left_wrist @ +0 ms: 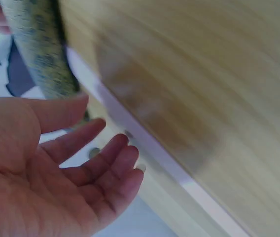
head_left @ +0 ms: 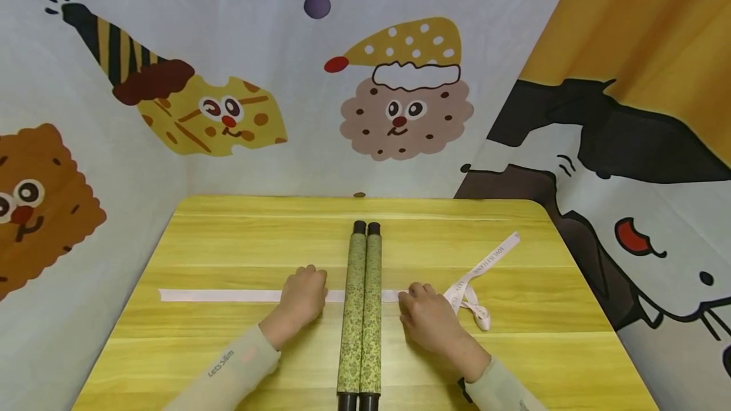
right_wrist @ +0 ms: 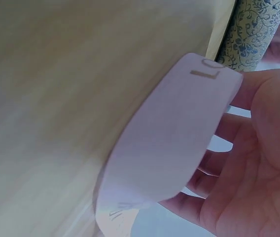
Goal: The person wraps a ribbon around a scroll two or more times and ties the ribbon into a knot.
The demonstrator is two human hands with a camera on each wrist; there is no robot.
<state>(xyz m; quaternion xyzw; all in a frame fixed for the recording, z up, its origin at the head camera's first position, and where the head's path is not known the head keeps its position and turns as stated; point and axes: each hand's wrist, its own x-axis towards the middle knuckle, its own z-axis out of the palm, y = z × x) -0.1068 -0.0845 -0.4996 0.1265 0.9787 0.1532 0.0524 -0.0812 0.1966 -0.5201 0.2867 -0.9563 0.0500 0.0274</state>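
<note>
Two rolled scrolls with green patterned covers and black ends, a left scroll (head_left: 353,309) and a right scroll (head_left: 372,309), lie side by side across a pale pink ribbon (head_left: 223,295). My left hand (head_left: 303,295) hovers over the ribbon, left of the scrolls; its fingers (left_wrist: 113,158) are loosely bent and hold nothing. Right of the scrolls, my right hand (head_left: 429,317) holds the ribbon by its edge, fingertips hidden behind it. In the right wrist view the ribbon (right_wrist: 164,138), printed with letters, bows up off the table beside the palm.
The ribbon's right end twists, with a small loop beyond my right hand and a printed tail slanting to the back right. Everything lies on a yellow wood-grain table (head_left: 257,240). A cartoon-printed cloth (head_left: 308,113) hangs behind and around it.
</note>
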